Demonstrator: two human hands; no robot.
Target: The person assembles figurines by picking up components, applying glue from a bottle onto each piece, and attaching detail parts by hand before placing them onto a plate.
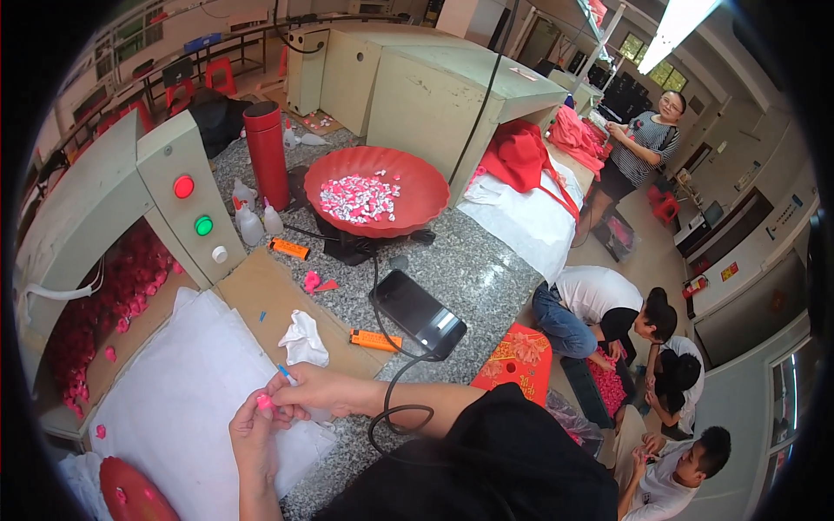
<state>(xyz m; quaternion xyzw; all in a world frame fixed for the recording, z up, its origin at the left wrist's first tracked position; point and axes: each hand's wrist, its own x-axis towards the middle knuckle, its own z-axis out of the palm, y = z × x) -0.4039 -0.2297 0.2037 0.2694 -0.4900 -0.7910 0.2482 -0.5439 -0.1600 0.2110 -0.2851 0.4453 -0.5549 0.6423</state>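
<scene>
Over a white cloth point(187, 382) at the lower left, both my hands meet. My left hand point(252, 443) is closed, pinching a small pink piece point(264, 401) between thumb and fingertips. My right hand point(317, 391) is closed beside it, its fingers round a slender thing with a blue tip point(286, 373); the rest is mostly covered, so its kind is unclear. A crumpled white scrap point(304, 339) lies just beyond my right hand on brown cardboard point(269, 300). An orange lighter point(375, 339) rests beside that scrap.
A machine frame with round buttons point(178, 187) arches over many pink pieces point(130, 286) at left. Beyond stand a red bowl point(426, 187) of small pieces, a red flask point(266, 156) and glue bottles point(250, 224). A black cable point(382, 417) crosses a phone point(420, 313). Several people point(599, 291) are at right.
</scene>
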